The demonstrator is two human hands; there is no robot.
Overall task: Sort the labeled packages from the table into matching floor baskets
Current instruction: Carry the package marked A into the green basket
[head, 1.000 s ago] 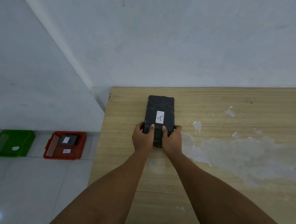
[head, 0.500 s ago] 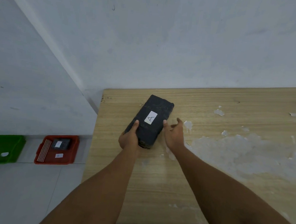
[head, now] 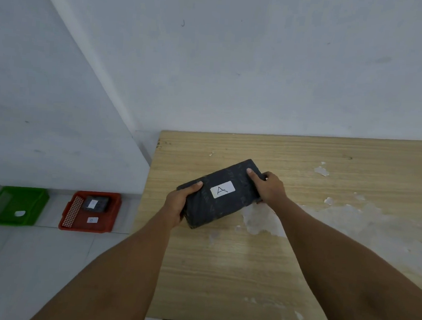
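A black wrapped package (head: 222, 208) with a white label marked "A" lies slanted over the left part of the wooden table (head: 247, 274). My left hand (head: 177, 205) grips its near left end and my right hand (head: 269, 186) grips its far right end. On the floor to the left stand a red basket (head: 111, 217), holding one dark labeled package (head: 95, 203) and a small white tag, and a green basket (head: 32, 204) with a white tag inside.
White walls rise behind and to the left of the table. The tabletop has peeled, pale patches (head: 350, 219) on the right. Pale floor tiles (head: 35, 260) spread between the table's left edge and the baskets.
The package has turned from lengthwise to slanted sideways. My right hand, loose beside it half a second ago, has taken its far end. The view shifted right.
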